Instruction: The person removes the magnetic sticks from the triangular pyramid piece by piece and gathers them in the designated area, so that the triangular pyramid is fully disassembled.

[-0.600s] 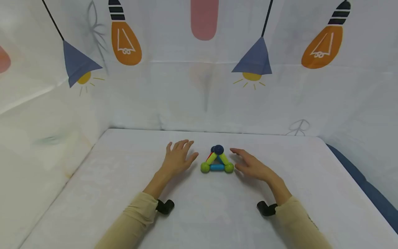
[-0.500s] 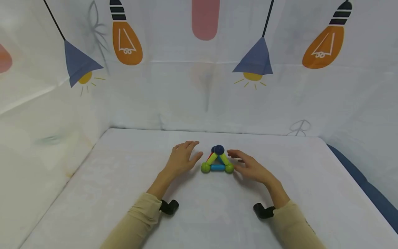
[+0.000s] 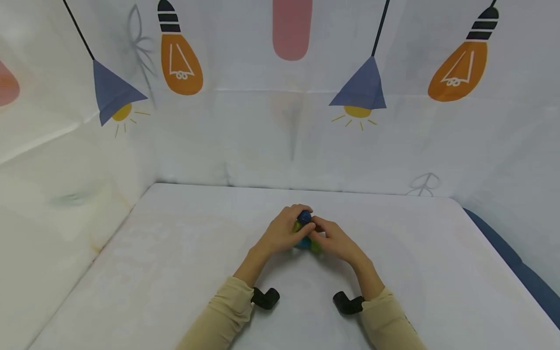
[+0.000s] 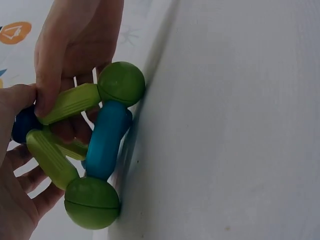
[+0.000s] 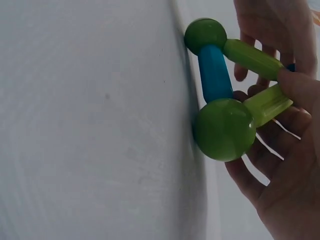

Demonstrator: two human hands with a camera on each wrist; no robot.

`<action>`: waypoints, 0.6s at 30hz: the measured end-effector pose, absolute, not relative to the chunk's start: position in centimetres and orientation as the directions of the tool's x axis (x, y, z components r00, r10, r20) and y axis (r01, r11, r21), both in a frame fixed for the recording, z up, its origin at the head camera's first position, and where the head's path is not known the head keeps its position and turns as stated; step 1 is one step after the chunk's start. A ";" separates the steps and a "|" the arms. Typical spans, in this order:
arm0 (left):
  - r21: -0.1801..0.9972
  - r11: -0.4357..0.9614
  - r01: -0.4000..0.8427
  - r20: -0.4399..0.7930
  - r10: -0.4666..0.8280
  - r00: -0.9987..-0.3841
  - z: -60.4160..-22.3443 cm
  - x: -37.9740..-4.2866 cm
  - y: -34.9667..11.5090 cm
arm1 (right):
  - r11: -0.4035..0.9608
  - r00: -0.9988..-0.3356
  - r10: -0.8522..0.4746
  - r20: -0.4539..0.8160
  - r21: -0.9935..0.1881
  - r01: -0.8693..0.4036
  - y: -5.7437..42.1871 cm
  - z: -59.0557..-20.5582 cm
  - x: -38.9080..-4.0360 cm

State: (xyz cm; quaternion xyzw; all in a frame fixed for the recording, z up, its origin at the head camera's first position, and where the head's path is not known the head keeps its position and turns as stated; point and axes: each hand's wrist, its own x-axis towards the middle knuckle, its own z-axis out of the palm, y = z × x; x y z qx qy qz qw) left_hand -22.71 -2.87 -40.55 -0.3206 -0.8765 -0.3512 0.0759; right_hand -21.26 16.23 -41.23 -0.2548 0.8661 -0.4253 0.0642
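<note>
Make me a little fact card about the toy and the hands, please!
What: ball-and-stick toy
Low front: blue stick joining two green balls
Front sides: two yellow-green sticks, slanting together
Top: dark blue ball
Holding it: left hand and right hand, both near the top
Underneath: white table
Background: lamp pictures and light-bulb pictures

One toy [image 3: 303, 243] shows two green balls [image 4: 92, 202], two lime rods [image 4: 72, 103] and part of a third, at least one blue rod [image 4: 104, 145] and at least one navy ball [image 4: 25, 125]. Two sets of fingers: left fingers [image 3: 294, 210], right fingers [image 3: 324, 224]. Two sleeves [image 3: 218, 311], two wrist cameras [image 3: 268, 299], one desk [image 3: 175, 267], one wall [image 3: 245, 131], two bulbs [image 3: 181, 63], two lamps [image 3: 358, 87], two pink shapes [image 3: 292, 29].
</note>
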 end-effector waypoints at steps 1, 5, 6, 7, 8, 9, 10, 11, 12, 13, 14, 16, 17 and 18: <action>0.570 0.549 0.611 0.358 0.503 -0.786 -40.5 -22.7 -2.8 | 0.514 -0.866 -0.490 0.100 -0.769 -0.379 16.2 -41.2 -21.3; 0.584 0.552 0.595 0.360 0.481 -0.799 -40.6 -22.6 -3.0 | 0.516 -0.863 -0.496 0.092 -0.768 -0.379 16.3 -41.3 -21.3; 0.584 0.552 0.595 0.363 0.478 -0.800 -40.6 -22.6 -3.1 | 0.514 -0.860 -0.502 0.092 -0.768 -0.382 16.4 -41.4 -21.2; 0.582 0.555 0.595 0.366 0.474 -0.801 -40.7 -22.6 -3.1 | 0.509 -0.858 -0.505 0.091 -0.771 -0.382 16.4 -41.4 -21.2; 0.579 0.559 0.594 0.368 0.470 -0.802 -40.7 -22.6 -3.1 | 0.508 -0.856 -0.509 0.093 -0.770 -0.386 16.5 -41.5 -21.2; 0.578 0.561 0.593 0.371 0.467 -0.803 -40.7 -22.6 -3.2 | 0.506 -0.851 -0.515 0.102 -0.765 -0.398 16.5 -41.5 -21.2; 0.578 0.561 0.592 0.375 0.462 -0.804 -40.6 -22.6 -3.2 | 0.503 -0.848 -0.519 0.106 -0.765 -0.403 16.5 -41.5 -21.2; 0.573 0.564 0.594 0.380 0.459 -0.803 -40.6 -22.6 -3.3 | 0.496 -0.842 -0.527 0.115 -0.762 -0.415 16.5 -41.4 -21.2; 0.569 0.565 0.598 0.387 0.457 -0.801 -40.6 -22.6 -3.3 | 0.493 -0.834 -0.537 0.125 -0.756 -0.431 16.5 -41.4 -21.2; 0.565 0.566 0.600 0.392 0.456 -0.799 -40.5 -22.6 -3.3 | 0.487 -0.829 -0.542 0.133 -0.754 -0.440 16.5 -41.3 -21.3; 0.563 0.565 0.603 0.397 0.455 -0.797 -40.4 -22.7 -3.4 | 0.483 -0.823 -0.549 0.143 -0.749 -0.453 16.5 -41.2 -21.3; 0.557 0.564 0.609 0.407 0.454 -0.792 -40.4 -22.8 -3.4 | 0.471 -0.815 -0.558 0.158 -0.748 -0.467 16.5 -41.1 -21.5; 0.554 0.565 0.611 0.409 0.454 -0.791 -40.3 -22.9 -3.4 | 0.467 -0.810 -0.562 0.165 -0.746 -0.476 16.5 -41.0 -21.5; 0.554 0.565 0.612 0.412 0.452 -0.791 -40.3 -23.0 -3.5 | 0.465 -0.808 -0.565 0.168 -0.744 -0.480 16.5 -41.0 -21.6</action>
